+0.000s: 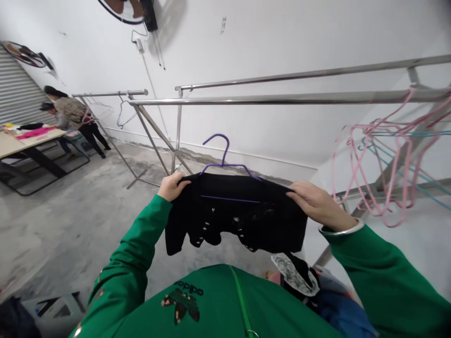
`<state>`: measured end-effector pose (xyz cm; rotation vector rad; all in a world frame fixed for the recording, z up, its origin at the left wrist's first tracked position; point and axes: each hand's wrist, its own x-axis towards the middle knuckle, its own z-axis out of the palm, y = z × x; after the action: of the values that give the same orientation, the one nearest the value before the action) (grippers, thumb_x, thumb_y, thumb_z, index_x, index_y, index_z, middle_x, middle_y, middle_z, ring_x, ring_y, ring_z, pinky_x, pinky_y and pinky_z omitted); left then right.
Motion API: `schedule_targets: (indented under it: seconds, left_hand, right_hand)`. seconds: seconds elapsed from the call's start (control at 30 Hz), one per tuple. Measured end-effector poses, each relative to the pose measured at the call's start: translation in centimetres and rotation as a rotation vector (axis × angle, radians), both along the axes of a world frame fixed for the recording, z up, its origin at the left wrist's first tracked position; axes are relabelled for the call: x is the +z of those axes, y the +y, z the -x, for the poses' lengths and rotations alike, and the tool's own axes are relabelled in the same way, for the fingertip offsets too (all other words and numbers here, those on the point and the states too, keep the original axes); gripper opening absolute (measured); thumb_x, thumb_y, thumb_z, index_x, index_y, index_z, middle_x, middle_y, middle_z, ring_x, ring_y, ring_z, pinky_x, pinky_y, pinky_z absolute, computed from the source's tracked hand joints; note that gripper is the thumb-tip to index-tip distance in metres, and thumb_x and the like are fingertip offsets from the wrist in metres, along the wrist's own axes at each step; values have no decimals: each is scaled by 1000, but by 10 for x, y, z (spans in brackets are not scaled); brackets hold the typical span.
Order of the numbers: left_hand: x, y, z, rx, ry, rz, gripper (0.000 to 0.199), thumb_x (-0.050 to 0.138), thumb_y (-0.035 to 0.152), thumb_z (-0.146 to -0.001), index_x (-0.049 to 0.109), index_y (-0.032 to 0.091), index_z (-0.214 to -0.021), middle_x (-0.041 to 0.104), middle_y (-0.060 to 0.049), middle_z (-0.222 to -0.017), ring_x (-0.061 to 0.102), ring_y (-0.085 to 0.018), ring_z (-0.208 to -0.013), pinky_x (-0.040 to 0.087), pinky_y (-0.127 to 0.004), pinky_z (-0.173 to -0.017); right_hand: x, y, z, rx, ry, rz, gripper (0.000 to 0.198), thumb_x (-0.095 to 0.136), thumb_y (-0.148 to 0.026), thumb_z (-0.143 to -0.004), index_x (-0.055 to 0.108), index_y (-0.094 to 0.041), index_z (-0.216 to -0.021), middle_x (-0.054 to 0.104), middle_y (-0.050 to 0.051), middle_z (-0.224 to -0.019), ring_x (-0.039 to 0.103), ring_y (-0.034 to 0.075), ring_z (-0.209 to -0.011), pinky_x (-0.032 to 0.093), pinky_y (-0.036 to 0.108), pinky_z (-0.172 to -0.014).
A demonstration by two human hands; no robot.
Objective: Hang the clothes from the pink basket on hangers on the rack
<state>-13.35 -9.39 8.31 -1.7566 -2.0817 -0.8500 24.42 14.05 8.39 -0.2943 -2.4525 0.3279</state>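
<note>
A short black garment [275, 234] with shiny metal fittings down its front hangs on a purple hanger [225, 159], spread out before me. My left hand [173, 185] pinches the garment's left shoulder. At the other shoulder, my right hand [313, 202] grips the cloth between thumb and fingers. The hanger's hook stands up free, below the metal rail [246, 100] and not touching it. Most of the hanger's arms are hidden inside the cloth; its purple lower bar shows at the neck opening.
Pink hangers [398, 178] dangle from the rack on the right. A heap of clothes [338, 300] lies low at the right. Further left are another rack [109, 94], a table [21, 143] with coloured cloth, and two people [75, 112]. Wall fans [127, 9] are above.
</note>
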Motion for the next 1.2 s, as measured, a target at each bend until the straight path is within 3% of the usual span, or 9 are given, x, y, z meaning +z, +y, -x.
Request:
schedule_targets:
  seconds: [0.13, 0.27, 0.4, 0.5, 0.67, 0.8, 0.93, 1.2]
  left_hand:
    - [-5, 1, -12, 1, 89, -47, 23, 55, 40, -88, 60, 19, -80, 63, -2, -72, 61, -15, -70, 47, -24, -66]
    - [-6, 5, -10, -23, 86, -14, 21, 58, 39, -87, 60, 19, -83, 64, -3, -79, 62, -16, -76, 48, -25, -71]
    - [-14, 6, 15, 3, 19, 115, 27, 65, 40, -81, 61, 19, -97, 64, -4, -93, 62, -19, -90, 50, -28, -83]
    - [-33, 6, 44, 82, -57, 303, 44, 70, 39, -77, 57, 18, -113, 61, -8, -105, 61, -22, -97, 50, -33, -87]
    - [-84, -2, 81, 203, -321, 382, 60, 66, 26, -77, 45, 13, -131, 58, -12, -110, 60, -18, -86, 49, -37, -89]
    - [-124, -17, 85, 118, -412, 466, 41, 60, 27, -80, 56, 12, -118, 62, -6, -88, 59, -14, -70, 52, -30, -74]
    - [-158, -29, 78, 40, -488, 530, 23, 58, 28, -82, 65, 15, -100, 65, -4, -80, 61, -14, -71, 51, -25, -70]
    - [-203, -67, 81, 60, -589, 598, 24, 54, 27, -84, 66, 16, -101, 66, -4, -82, 61, -13, -67, 50, -25, -71]
  right_hand:
    - [7, -2, 2, 169, -289, 241, 44, 47, -59, -88, 64, -20, -101, 67, 12, -101, 64, 26, -92, 51, 38, -81]
    - [10, -20, 7, 389, -519, 762, 48, 56, -60, -82, 68, -17, -101, 69, 11, -101, 65, 25, -92, 52, 36, -81]
    - [2, -42, 13, 384, -336, 1354, 42, 66, -51, -79, 66, -18, -105, 70, 8, -92, 67, 22, -83, 53, 34, -77]
    - [4, -51, 25, 322, -220, 1517, 34, 71, -43, -76, 66, -22, -103, 70, 6, -89, 68, 19, -77, 54, 32, -76]
    - [16, -54, 78, 333, -92, 1429, 36, 73, -45, -71, 66, -20, -95, 71, 7, -88, 67, 20, -75, 53, 31, -70]
    - [29, -58, 144, 379, -6, 1316, 32, 72, -42, -72, 63, -18, -91, 70, 5, -87, 65, 17, -75, 51, 28, -70]
    - [39, -59, 232, 401, 77, 1125, 25, 66, -35, -73, 59, -16, -86, 66, 3, -86, 62, 16, -78, 48, 28, -74]
    - [47, -46, 430, 204, 218, 762, 5, 47, -21, -72, 50, -16, -71, 54, 0, -68, 48, 13, -67, 38, 26, -64]
